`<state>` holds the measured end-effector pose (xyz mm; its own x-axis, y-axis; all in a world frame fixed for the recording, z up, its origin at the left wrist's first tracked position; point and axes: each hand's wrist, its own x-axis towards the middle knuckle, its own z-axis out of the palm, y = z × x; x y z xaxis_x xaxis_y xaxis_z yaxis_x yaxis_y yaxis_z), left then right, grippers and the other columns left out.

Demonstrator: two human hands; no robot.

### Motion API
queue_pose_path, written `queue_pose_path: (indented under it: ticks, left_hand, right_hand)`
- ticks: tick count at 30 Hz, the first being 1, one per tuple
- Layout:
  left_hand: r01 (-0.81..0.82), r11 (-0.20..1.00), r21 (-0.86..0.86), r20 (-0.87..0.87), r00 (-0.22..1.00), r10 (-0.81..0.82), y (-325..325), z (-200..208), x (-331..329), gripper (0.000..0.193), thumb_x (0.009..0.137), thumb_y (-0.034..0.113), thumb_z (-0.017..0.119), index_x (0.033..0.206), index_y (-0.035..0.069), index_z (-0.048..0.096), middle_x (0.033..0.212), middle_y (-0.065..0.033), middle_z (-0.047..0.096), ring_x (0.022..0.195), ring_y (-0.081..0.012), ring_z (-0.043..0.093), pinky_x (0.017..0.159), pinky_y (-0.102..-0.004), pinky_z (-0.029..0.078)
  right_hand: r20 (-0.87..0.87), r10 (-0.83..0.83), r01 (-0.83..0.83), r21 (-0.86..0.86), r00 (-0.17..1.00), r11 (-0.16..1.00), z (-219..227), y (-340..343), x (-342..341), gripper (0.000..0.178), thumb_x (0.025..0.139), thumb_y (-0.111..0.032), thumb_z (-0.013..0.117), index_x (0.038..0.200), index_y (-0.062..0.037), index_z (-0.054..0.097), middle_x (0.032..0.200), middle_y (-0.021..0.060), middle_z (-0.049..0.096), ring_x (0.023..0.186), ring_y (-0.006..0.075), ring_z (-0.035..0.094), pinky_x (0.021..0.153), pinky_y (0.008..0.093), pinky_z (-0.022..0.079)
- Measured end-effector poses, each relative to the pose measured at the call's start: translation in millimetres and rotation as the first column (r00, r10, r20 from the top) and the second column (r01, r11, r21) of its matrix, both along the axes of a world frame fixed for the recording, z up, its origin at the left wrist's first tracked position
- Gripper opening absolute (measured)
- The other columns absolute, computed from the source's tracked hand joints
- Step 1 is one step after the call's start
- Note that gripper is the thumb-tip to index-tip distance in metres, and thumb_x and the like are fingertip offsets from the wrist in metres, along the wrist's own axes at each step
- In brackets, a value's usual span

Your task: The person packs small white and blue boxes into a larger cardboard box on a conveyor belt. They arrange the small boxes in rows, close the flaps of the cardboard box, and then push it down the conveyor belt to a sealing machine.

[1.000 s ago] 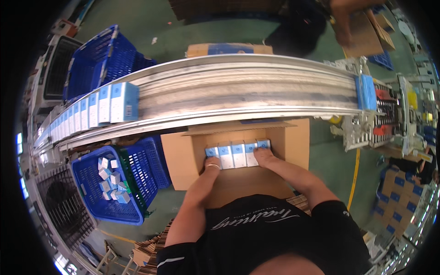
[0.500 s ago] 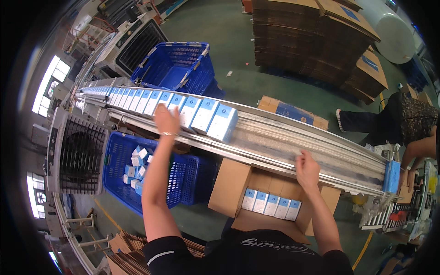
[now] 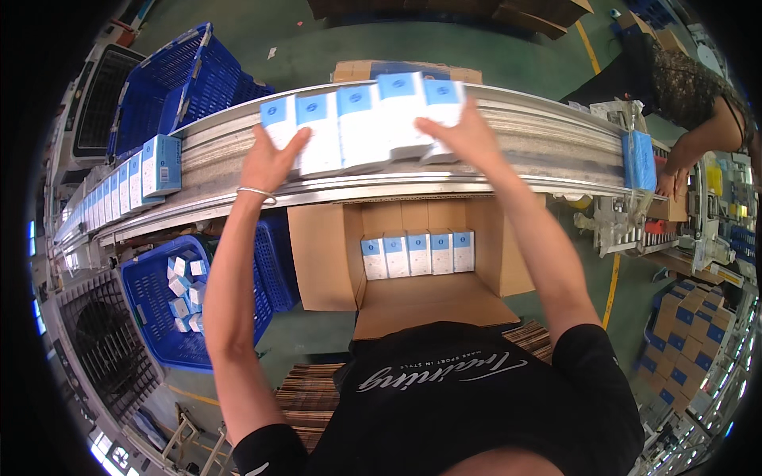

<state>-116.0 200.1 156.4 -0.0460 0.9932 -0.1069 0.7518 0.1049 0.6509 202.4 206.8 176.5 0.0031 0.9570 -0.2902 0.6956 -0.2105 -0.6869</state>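
Between my two hands is a row of several white-and-blue boxes (image 3: pixel 361 131), upright side by side over the conveyor. My left hand (image 3: pixel 271 163) presses on the row's left end, thumb along the near face. At the right end my right hand (image 3: pixel 468 136) grips the last box; the boxes there stand unevenly and are slightly blurred. Just below the conveyor (image 3: pixel 556 147), an open cardboard carton (image 3: pixel 429 297) faces me, with a row of several like boxes (image 3: pixel 418 254) standing at its far side. More boxes (image 3: pixel 162 165) line the conveyor to the left, apart from the held row.
A blue basket (image 3: pixel 147 349) with loose small boxes sits left of the carton. Another blue basket (image 3: pixel 159 91) stands beyond the conveyor. At right, a co-worker's hand (image 3: pixel 675 176) is near a blue block (image 3: pixel 639 159) at the belt's end. Stacked cartons (image 3: pixel 683 341) stand lower right.
My hands have closed on several boxes, now apart from the line and further right along the conveyor. My right hand has come up to the row's right end. The view has shifted.
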Motion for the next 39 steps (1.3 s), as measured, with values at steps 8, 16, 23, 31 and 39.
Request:
queue_pose_path:
  ticks: [8,16,23,31,39]
  left_hand:
    - [0.036,0.968,0.247,0.049,0.998,-0.049,-56.6,79.8,73.3,0.08,0.067,0.041,0.077,0.116,-0.006,0.035,0.093,-0.0219,0.063,0.084,-0.0329,0.065,0.072,-0.0374,0.051]
    - [0.11,0.947,-0.301,0.184,0.981,-0.055,-187.6,32.9,97.1,0.081,0.068,0.042,0.077,0.116,-0.009,0.035,0.096,-0.0238,0.063,0.089,-0.036,0.064,0.076,-0.0397,0.05]
    - [-0.175,0.837,-0.518,-0.091,0.985,0.149,-153.5,-236.7,145.7,0.093,0.081,0.041,0.064,0.137,-0.012,0.011,0.138,-0.0299,0.03,0.13,-0.0383,0.028,0.106,-0.0402,0.027]
    - [0.346,0.838,-0.422,-0.437,0.732,-0.523,-122.6,-229.6,143.3,0.031,0.091,0.016,0.042,0.113,0.002,0.058,0.116,-0.019,0.058,0.111,-0.0324,0.053,0.09,-0.0389,0.046]
    - [0.36,0.647,-0.673,-0.176,0.771,-0.612,-103.7,-221.4,131.3,0.037,0.086,0.016,0.049,0.12,0.003,0.05,0.13,-0.0218,0.045,0.111,-0.0379,0.052,0.09,-0.044,0.045]
  right_hand:
    - [-0.306,-0.118,0.212,0.294,0.945,0.932,60.6,-68.6,73.7,0.078,0.062,-0.028,0.082,0.119,0.0032,0.038,0.107,0.0175,0.058,0.098,0.0252,0.059,0.084,0.0327,0.048]
    - [-0.029,-0.106,0.096,-0.241,0.994,0.966,35.5,-196.5,100.1,0.084,0.064,-0.035,0.08,0.122,0.0061,0.036,0.102,0.0219,0.061,0.096,0.0304,0.061,0.083,0.0363,0.048]
    - [0.255,-0.092,0.163,-0.272,0.963,0.948,-227.4,-161.6,54.6,0.089,0.078,-0.036,0.068,0.131,0.0168,0.02,0.128,0.0332,0.038,0.12,0.0385,0.041,0.102,0.0416,0.033]
    - [0.53,0.618,-0.488,-0.381,0.58,0.785,-203.3,-151.9,48.4,0.043,0.081,-0.013,0.052,0.123,-0.0031,0.048,0.121,0.0184,0.051,0.102,0.034,0.056,0.087,0.0463,0.044]
    - [0.197,0.676,-0.552,-0.44,0.71,0.708,-201.9,-170.8,-30.6,0.024,0.081,-0.021,0.05,0.08,-0.0026,0.065,0.089,0.0201,0.064,0.09,0.0311,0.062,0.075,0.04,0.049]
